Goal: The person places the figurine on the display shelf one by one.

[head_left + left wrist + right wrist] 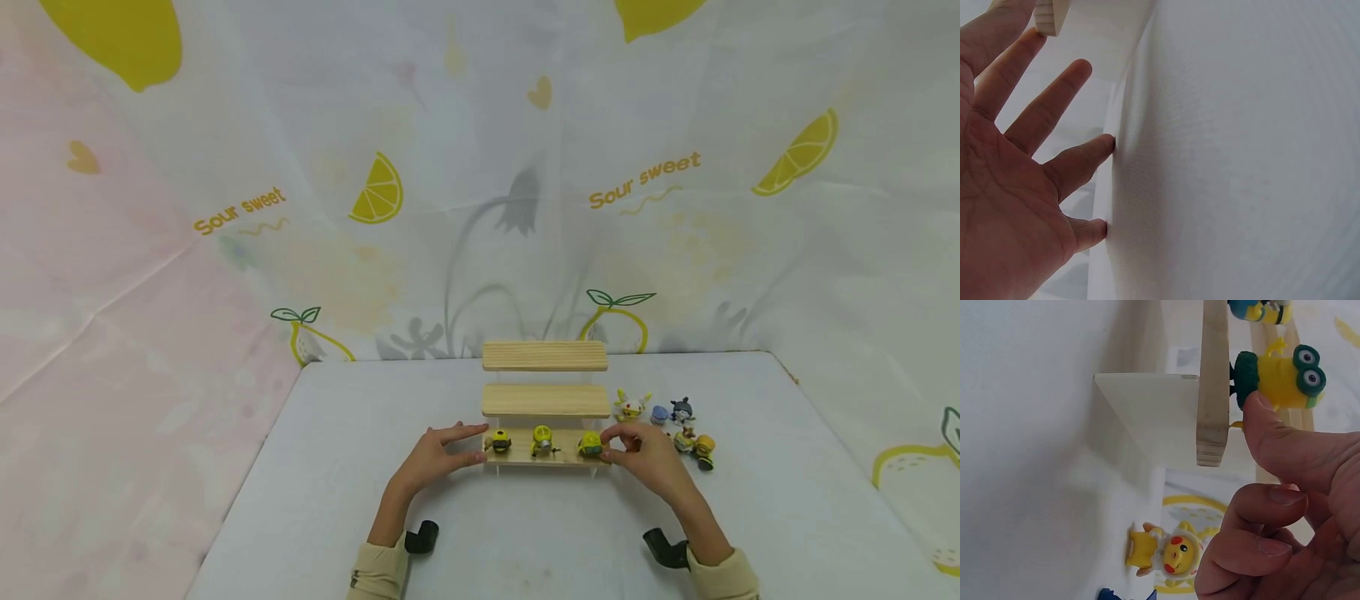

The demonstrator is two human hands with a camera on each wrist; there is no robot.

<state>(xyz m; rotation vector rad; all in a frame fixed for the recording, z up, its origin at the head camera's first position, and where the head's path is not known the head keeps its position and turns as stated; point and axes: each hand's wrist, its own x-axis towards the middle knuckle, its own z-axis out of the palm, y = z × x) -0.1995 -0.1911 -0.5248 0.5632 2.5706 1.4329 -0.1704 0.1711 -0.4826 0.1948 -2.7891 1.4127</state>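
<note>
A three-tier wooden display shelf (545,402) stands on the white table. On its lowest tier are three minion figures: a left one (500,441), a middle one (542,439) and a right one (590,444) in a green skirt and green goggles. My right hand (651,457) is at the tier's right end. Its thumb and index finger hold the side of the green-skirted minion (1282,381); the index fingertip is hidden in the right wrist view. My left hand (433,460), fingers extended and spread, touches the left end of the tier (1051,19).
Right of the shelf stand a Pikachu figure in a white hood (632,405), a small blue piece (659,415), a dark-hooded figure (682,410) and a couple of yellow figures (703,448). A lemon-print cloth (465,250) hangs behind the table.
</note>
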